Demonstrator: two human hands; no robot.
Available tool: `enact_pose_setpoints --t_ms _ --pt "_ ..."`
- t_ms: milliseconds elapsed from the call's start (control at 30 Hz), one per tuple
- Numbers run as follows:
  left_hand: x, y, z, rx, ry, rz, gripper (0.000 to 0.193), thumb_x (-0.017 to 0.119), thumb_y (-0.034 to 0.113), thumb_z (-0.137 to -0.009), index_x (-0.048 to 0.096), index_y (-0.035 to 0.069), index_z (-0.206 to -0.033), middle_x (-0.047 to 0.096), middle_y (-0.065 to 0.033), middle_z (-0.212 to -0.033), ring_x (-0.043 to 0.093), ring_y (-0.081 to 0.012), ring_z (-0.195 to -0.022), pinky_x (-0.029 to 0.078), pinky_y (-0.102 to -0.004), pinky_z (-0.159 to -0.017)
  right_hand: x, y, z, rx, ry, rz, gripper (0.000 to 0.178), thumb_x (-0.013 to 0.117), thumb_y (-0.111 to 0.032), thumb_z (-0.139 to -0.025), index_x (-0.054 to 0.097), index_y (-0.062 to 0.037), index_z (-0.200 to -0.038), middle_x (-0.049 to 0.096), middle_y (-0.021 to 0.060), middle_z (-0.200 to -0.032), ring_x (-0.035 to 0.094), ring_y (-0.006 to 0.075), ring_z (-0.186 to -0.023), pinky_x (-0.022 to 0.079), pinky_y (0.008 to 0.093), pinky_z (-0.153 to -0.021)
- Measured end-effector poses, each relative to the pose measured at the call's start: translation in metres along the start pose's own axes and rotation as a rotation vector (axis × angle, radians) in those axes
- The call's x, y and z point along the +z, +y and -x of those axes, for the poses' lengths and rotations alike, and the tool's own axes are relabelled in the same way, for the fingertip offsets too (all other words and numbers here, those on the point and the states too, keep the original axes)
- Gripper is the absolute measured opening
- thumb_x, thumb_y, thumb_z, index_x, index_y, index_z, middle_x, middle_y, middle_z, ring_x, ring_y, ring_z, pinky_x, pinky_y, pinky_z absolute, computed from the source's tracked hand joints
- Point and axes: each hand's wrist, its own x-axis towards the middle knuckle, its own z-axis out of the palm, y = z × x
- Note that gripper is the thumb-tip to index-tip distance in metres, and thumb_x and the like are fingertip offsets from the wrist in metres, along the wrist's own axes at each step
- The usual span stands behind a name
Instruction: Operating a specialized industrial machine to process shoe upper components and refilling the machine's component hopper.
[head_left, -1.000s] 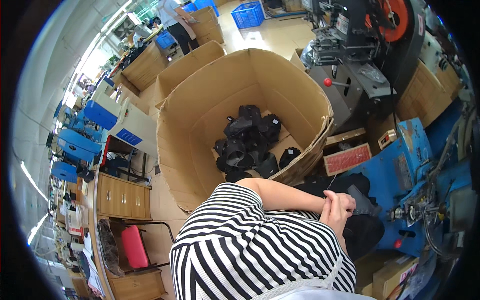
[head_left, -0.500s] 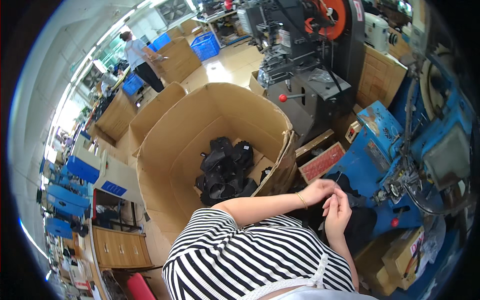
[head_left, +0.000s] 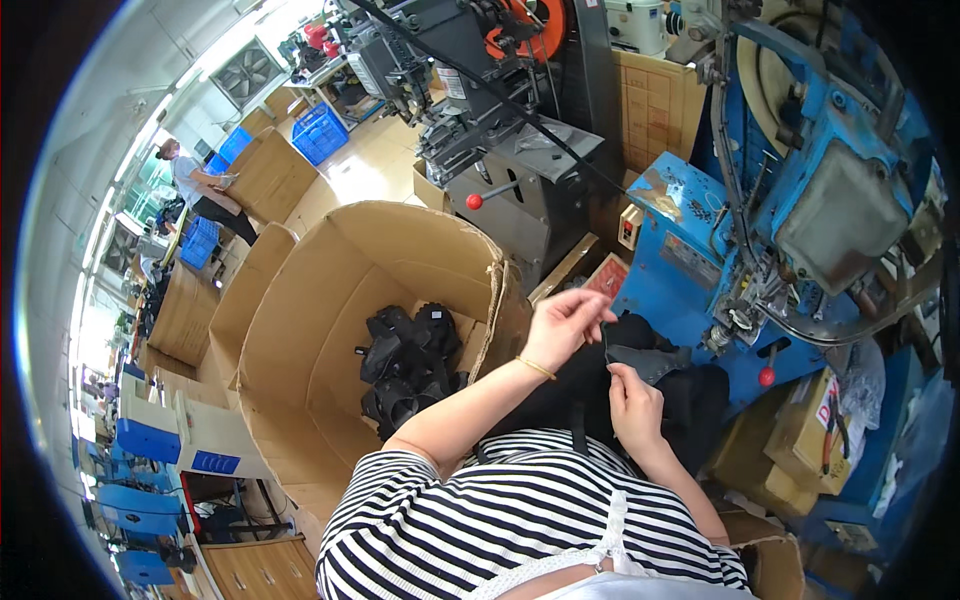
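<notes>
My left hand (head_left: 568, 325) is closed in a pinch above the dark fabric, its fingertips bent together. What it pinches is too small to make out. Lower and a little to the right, my right hand (head_left: 636, 405) pinches the lower end of a thin dark strip (head_left: 605, 345) that runs up toward the left fingers. Behind the hands, a dark grey piece (head_left: 650, 362) with small marks along its edge lies on black fabric (head_left: 695, 395), in front of the blue machine (head_left: 665, 255).
A large open cardboard box (head_left: 300, 310) to the left holds several black fabric pieces (head_left: 405, 360). A grey machine (head_left: 510, 200) with a red-knobbed lever stands ahead. At right are another red-knobbed lever (head_left: 767, 376) and pliers (head_left: 832, 435) on a carton. A person (head_left: 205, 190) stands far left.
The view has swung right, so the scene sits further left. My hands, close together before, have come apart, the left one rising above the right.
</notes>
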Motion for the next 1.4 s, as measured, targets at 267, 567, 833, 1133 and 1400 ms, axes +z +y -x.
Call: enact_pose_setpoints --t_ms 267,567,833,1133,1400 --pt "-0.004 0.011 -0.003 -0.022 0.022 0.214 0.028 0.053 0.023 -0.104 0.065 -0.001 -0.112 0.072 -0.0109 -0.088 0.064 -0.0113 -0.064 0.052 -0.0229 -0.058 0.003 -0.005 -0.002 -0.132 0.126 0.027 0.015 0.058 -0.001 -0.093 0.065 0.0017 -0.106 0.071 0.0205 -0.087 0.071 0.0347 -0.075 0.056 0.0405 -0.065" --pt "-0.012 0.018 0.0 -0.107 0.049 0.506 0.026 0.053 0.024 -0.105 0.066 0.002 -0.101 0.065 -0.0026 -0.074 0.055 -0.0083 -0.061 0.044 -0.0207 -0.058 -0.001 -0.005 -0.001 -0.294 0.061 -0.098 0.019 0.054 0.004 -0.093 0.063 0.0061 -0.109 0.069 0.0216 -0.085 0.068 0.0341 -0.068 0.053 0.0369 -0.061" --pt "0.003 0.019 0.006 -0.065 -0.078 0.319 0.029 0.052 0.028 -0.105 0.066 0.002 -0.104 0.065 -0.0026 -0.077 0.055 -0.0047 -0.062 0.043 -0.0182 -0.057 -0.031 -0.016 -0.02 0.352 -0.376 -0.663 0.021 0.053 -0.012 -0.102 0.063 0.0028 -0.114 0.059 0.001 -0.067 0.048 0.0037 -0.055 0.037 0.0212 -0.05" --pt "0.008 0.014 0.005 -0.233 -0.068 0.247 0.029 0.056 0.029 -0.103 0.066 0.002 -0.106 0.071 -0.0085 -0.086 0.063 -0.0078 -0.065 0.048 -0.0214 -0.058 -0.021 -0.013 -0.011 0.257 -0.146 -0.654 0.021 0.052 -0.014 -0.104 0.066 0.0013 -0.102 0.049 -0.0026 -0.058 0.042 0.0034 -0.048 0.03 0.0224 -0.045" --pt "0.003 -0.003 0.007 -0.327 -0.082 0.416 0.028 0.058 0.023 -0.101 0.068 0.001 -0.086 0.068 -0.0096 -0.07 0.05 -0.0083 -0.048 0.035 -0.0208 -0.048 -0.023 -0.024 -0.01 -0.174 -0.268 -0.308 0.014 0.054 -0.006 -0.099 0.065 0.0024 -0.099 0.058 0.0101 -0.062 0.059 0.0213 -0.051 0.045 0.0335 -0.051"
